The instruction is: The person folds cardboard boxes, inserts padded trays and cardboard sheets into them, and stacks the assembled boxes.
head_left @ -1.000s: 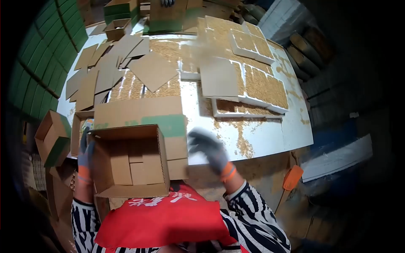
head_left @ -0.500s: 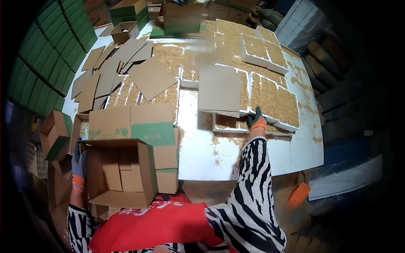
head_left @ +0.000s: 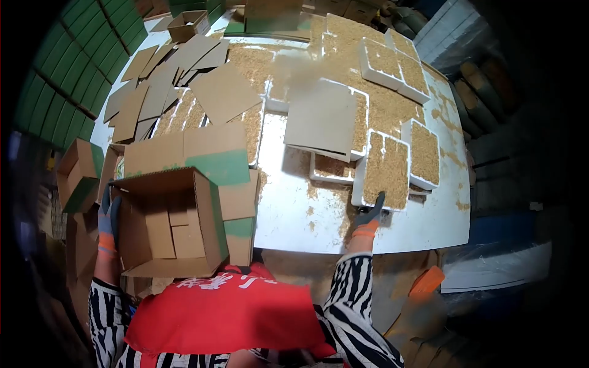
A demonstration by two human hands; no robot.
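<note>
My left hand [head_left: 108, 221], in a grey and orange glove, grips the left wall of an open cardboard box [head_left: 208, 227]. The box is tilted with its opening toward me, and its inside is bare. My right hand [head_left: 369, 219], gloved the same way, holds the near end of a white foam tray [head_left: 360, 184]. Loose tan, sawdust-like material fills this tray; its thumb side lies over the rim, while the other fingers are hidden below. A similar filled tray [head_left: 424, 182] sits just to the right.
Flat cardboard sheets [head_left: 224, 92] lie over trays at the left. Another cardboard sheet [head_left: 319, 119] rests on trays at the centre. More filled trays [head_left: 383, 76] stand farther back on the white table [head_left: 294, 227]. Green boxes [head_left: 73, 73] are stacked at left.
My right hand has drawn the foam tray toward me, apart from the tray on its right. My left hand still holds the cardboard box. The whole view has shifted slightly.
</note>
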